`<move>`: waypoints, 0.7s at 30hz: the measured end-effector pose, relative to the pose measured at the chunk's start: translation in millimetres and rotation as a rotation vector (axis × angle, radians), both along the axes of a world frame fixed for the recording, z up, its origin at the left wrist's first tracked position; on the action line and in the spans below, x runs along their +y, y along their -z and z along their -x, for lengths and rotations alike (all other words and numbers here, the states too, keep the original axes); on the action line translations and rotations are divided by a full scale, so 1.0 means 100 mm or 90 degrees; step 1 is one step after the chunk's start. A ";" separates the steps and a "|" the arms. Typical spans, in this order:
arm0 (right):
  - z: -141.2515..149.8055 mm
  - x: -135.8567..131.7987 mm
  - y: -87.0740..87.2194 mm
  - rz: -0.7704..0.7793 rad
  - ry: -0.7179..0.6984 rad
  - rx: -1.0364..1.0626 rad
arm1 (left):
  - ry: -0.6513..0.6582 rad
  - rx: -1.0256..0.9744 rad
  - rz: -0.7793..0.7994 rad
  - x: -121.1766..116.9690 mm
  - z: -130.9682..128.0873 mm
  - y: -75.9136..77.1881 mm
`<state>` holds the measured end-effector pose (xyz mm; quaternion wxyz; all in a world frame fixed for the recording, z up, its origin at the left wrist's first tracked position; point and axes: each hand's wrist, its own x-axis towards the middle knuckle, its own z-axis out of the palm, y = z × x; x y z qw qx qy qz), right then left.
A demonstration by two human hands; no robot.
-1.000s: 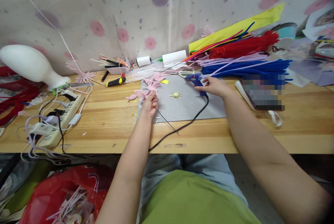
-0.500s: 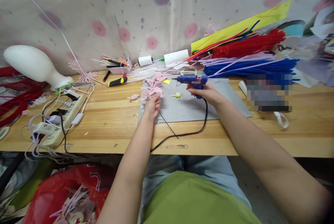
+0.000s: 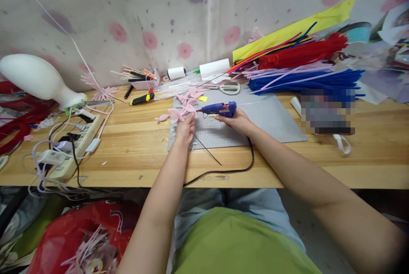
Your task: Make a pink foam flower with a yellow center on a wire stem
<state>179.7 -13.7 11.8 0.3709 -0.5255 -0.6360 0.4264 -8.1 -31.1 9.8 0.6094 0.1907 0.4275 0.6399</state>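
Observation:
My left hand (image 3: 185, 131) is closed around a pink fuzzy flower (image 3: 177, 114), whose thin dark stem (image 3: 207, 149) sticks out below the fingers toward the table's front. In my right hand (image 3: 235, 120) is a blue hot glue gun (image 3: 220, 109), its nozzle pointing left and close beside the flower; whether it touches cannot be told. The gun largely covers a small yellow-and-white piece (image 3: 212, 115) on the grey cutting mat (image 3: 268, 125). More pink petals (image 3: 194, 93) lie just behind the left hand, and a loose pink petal (image 3: 162, 118) is to its left.
Scissors (image 3: 230, 88) and a yellow-black utility knife (image 3: 142, 99) lie behind the hands. Bundles of blue pipe cleaners (image 3: 306, 81) and red ones (image 3: 303, 52) are back right. A power strip (image 3: 76, 150) with tangled cables stands left. The gun's black cord (image 3: 223, 171) loops along the front.
My right hand has brought the glue gun left and slightly down, so its nozzle is now beside the flower. My left hand keeps its hold, nearly still.

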 end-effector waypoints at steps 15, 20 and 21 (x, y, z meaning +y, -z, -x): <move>0.00 0.03 0.01 -0.018 -0.001 -0.032 | 0.030 -0.011 0.023 0.01 0.02 -0.01; 0.00 0.05 0.04 -0.025 -0.011 -0.019 | 0.027 -0.011 0.025 0.00 0.01 -0.02; 0.00 0.06 0.05 -0.024 -0.013 -0.017 | 0.027 -0.013 0.024 0.00 0.01 -0.03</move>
